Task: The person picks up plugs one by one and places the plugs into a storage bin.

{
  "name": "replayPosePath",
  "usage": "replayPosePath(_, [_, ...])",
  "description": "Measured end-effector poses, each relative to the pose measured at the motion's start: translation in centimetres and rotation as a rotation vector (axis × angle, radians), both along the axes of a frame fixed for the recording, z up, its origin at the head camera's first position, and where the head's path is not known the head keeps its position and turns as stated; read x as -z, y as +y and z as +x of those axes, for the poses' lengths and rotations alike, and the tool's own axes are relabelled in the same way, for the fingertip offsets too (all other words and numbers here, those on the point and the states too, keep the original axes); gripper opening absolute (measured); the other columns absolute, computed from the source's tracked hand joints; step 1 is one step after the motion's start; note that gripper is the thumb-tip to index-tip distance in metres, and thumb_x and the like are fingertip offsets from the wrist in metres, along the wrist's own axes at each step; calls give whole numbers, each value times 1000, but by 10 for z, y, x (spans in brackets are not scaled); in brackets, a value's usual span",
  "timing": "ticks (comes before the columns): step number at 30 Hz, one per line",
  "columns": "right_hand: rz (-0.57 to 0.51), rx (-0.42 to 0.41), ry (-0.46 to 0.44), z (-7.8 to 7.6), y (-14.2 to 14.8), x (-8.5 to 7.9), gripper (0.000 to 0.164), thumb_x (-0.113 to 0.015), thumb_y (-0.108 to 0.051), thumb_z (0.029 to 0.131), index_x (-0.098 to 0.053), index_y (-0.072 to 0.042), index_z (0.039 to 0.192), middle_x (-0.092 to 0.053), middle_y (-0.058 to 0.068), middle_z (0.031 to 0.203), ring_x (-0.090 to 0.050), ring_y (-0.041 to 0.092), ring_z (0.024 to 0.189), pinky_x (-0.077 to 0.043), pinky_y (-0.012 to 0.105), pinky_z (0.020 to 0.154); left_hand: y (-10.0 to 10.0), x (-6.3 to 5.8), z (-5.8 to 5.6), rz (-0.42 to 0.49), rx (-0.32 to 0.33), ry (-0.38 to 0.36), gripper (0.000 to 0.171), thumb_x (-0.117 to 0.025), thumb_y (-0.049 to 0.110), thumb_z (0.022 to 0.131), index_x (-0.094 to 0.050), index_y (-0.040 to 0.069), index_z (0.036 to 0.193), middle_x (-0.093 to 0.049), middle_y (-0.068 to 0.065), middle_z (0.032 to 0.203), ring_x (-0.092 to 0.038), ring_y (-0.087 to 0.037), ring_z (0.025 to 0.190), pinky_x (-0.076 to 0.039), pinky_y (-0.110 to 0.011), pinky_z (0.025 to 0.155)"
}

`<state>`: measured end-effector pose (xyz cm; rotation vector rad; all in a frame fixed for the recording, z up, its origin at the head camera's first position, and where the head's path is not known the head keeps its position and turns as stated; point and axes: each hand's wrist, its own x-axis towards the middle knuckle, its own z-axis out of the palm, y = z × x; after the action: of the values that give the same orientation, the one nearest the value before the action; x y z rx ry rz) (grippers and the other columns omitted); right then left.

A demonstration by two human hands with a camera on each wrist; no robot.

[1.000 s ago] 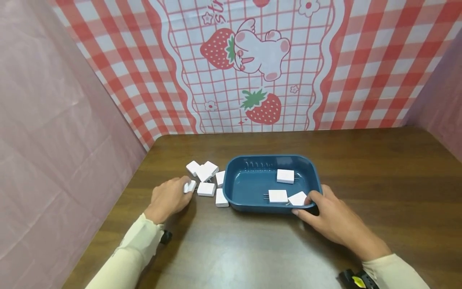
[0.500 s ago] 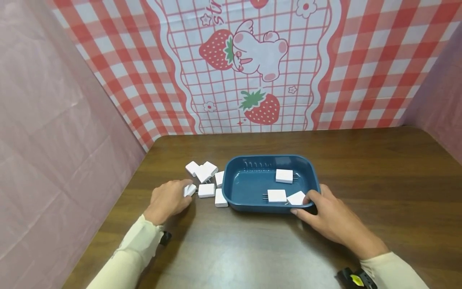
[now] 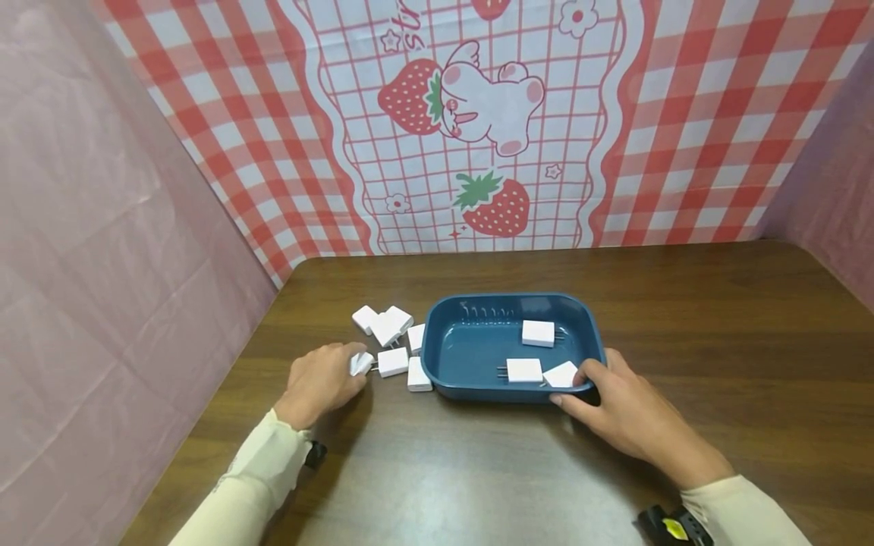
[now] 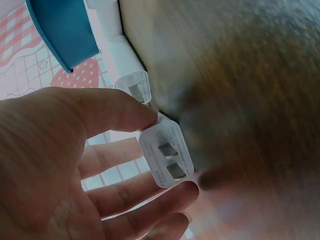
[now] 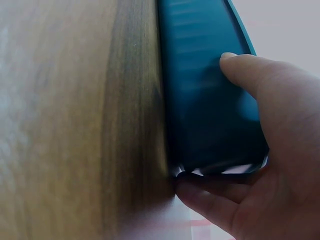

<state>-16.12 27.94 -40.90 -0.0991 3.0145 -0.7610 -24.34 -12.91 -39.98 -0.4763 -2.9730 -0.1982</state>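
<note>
My left hand (image 3: 321, 383) pinches a white charger plug (image 3: 361, 364) between thumb and fingers at the left end of a small pile. In the left wrist view, the held charger plug (image 4: 166, 152) shows two ports in its end face, with the thumb on its edge. Its neighbour, another charger plug (image 3: 392, 362), lies with its prongs pointing at it. A blue plastic tray (image 3: 471, 395) stands right of the pile, and my right hand (image 3: 631, 413) grips its front right corner. In the right wrist view, the thumb lies against the tray's outer wall (image 5: 210, 100).
Several more white charger plugs (image 3: 385, 328) lie heaped left of the tray, some against its wall. Inside the tray are three charger plugs, one (image 3: 538, 334) toward the back. A brown wooden table (image 3: 437, 470) carries everything, with a checked cloth (image 3: 710, 136) hanging behind.
The charger plug in my left hand has turned and shifted slightly. The charger plug beside it has tilted a little. My right hand and the tray have stayed nearly still.
</note>
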Motion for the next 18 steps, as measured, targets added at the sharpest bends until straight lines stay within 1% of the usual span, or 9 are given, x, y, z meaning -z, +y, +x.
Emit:
replayPosePath(9, [1,0,4,0,0,0,49,-72,-60,84,-63,-14,101,-50,16,105,-55,28,85,-46,38,64,-1,1,0,1,6,15,34,-76,26,80,-71,20,113,-67,-4,88,-61,-23,71,-44,-41,48])
replayPosePath(13, [9,-2,-11,0,1,0,53,-70,-63,84,-63,-13,102,-50,18,108,-55,28,84,-47,39,64,-1,2,0,15,8,32,30,-75,24,79,-70,18,108,-67,-4,85,-61,-23,70,-45,-42,49])
replayPosePath(18, [11,1,-28,-1,2,-1,57,-69,-65,84,-63,-12,104,-50,19,109,-55,28,83,-48,39,64,-1,2,0,31,-3,50,30,-73,26,80,-69,16,108,-68,-5,86,-61,-24,68,-44,-41,48])
